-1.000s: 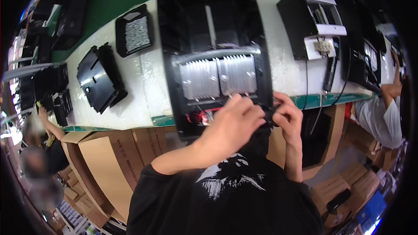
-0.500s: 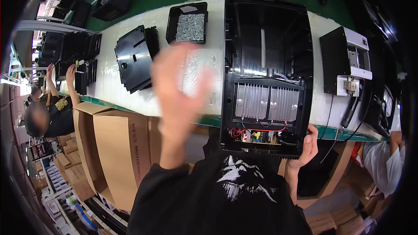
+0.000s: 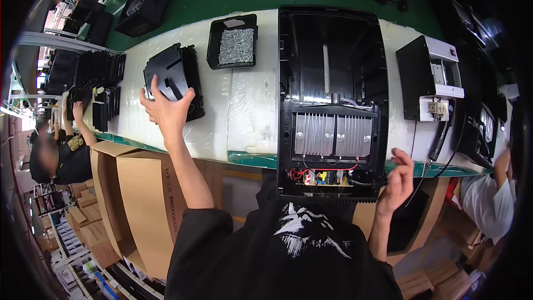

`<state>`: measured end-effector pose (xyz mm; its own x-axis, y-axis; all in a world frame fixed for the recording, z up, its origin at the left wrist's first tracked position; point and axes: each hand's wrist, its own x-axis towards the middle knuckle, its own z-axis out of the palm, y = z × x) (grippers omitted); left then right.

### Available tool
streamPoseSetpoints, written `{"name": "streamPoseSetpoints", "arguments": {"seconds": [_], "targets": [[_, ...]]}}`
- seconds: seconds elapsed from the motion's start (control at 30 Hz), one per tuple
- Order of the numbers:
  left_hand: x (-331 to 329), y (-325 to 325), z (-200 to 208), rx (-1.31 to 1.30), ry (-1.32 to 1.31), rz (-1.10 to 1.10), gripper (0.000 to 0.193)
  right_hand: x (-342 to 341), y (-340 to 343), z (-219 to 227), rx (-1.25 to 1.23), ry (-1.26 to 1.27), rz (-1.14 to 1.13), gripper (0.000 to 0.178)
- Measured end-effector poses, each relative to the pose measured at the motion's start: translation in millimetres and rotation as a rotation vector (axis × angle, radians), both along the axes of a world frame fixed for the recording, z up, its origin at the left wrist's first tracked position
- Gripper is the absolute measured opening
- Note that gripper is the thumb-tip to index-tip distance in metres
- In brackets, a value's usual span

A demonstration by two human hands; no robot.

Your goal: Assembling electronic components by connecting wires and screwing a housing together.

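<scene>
My left hand [image 3: 169,112] is over a stack of black plastic panels [image 3: 191,78], its fingers spread across the top one; whether the fingertips press on it I cannot tell. In front of my body lies a long black speaker-like housing [image 3: 331,50] with its inside facing up. Two finned silver heat sinks [image 3: 335,134] sit in its nearer half, and a circuit board with red wires [image 3: 327,176] lies below them. My right hand [image 3: 398,182] hangs beside the housing's near right corner, fingers loosely bent and apart, holding nothing.
Beyond the panels stands a black tray of screws [image 3: 236,46]. A white-and-black device [image 3: 438,78] and an electric screwdriver [image 3: 440,143] with a cord are at the right. Below the bench edge is a large cardboard box [image 3: 145,205]. Co-workers are at both sides.
My left hand has swung left from the bench middle to the black panels. My right hand has let go of the housing's near right corner and moved slightly right.
</scene>
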<state>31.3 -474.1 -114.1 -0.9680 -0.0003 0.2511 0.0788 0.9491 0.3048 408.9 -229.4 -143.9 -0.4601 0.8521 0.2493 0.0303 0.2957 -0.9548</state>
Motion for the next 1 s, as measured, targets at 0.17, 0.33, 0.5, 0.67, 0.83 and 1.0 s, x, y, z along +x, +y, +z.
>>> {"name": "streamPoseSetpoints", "arguments": {"seconds": [0.17,0.33,0.5,0.67,0.83,1.0], "targets": [[38.6,10.4,36.3,0.299,0.197,-0.329,0.091,-13.6,19.4,35.0,0.076,0.067,-0.041,0.017],[107.7,80.9,67.5,0.554,0.203,-1.049,0.086,-61.1,6.6,75.7,-0.198,0.043,0.429,0.071],[117.0,100.8,64.4,0.378,0.316,-1.496,0.077,-106.7,12.4,113.5,-0.198,0.197,0.333,0.084],[94.6,111.1,54.9,0.889,0.213,-1.301,0.088,-90.8,47.3,111.0,-0.183,0.148,0.346,0.050],[74.3,108.5,42.2,1.320,-0.449,-1.241,0.050,-108.9,61.3,94.2,-0.014,0.010,0.383,0.043],[76.5,116.7,38.6,1.300,-0.402,-1.190,0.038,-120.1,68.9,73.0,0.204,-0.142,0.299,0.032]]}}
